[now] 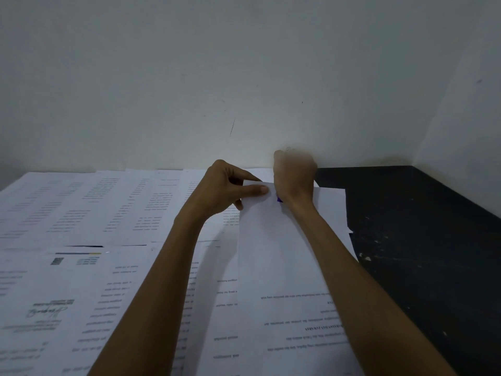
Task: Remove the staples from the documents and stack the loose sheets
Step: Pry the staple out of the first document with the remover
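Head | left hand (222,188) fingers pinch document (271,240) corner; right hand (294,177) fingers grip purple tool (279,199)

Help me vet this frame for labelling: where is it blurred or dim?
Head view: dim, cool light; the right hand is motion-blurred at the knuckles; the purple tool it grips barely shows; the left hand pinching the document is sharper; print at the left edge is soft.

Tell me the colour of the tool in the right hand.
Purple tool, best in the head view.

Free room over dark tabletop (420,240) at right (wall (244,77) close behind), sheets (81,213) covering left
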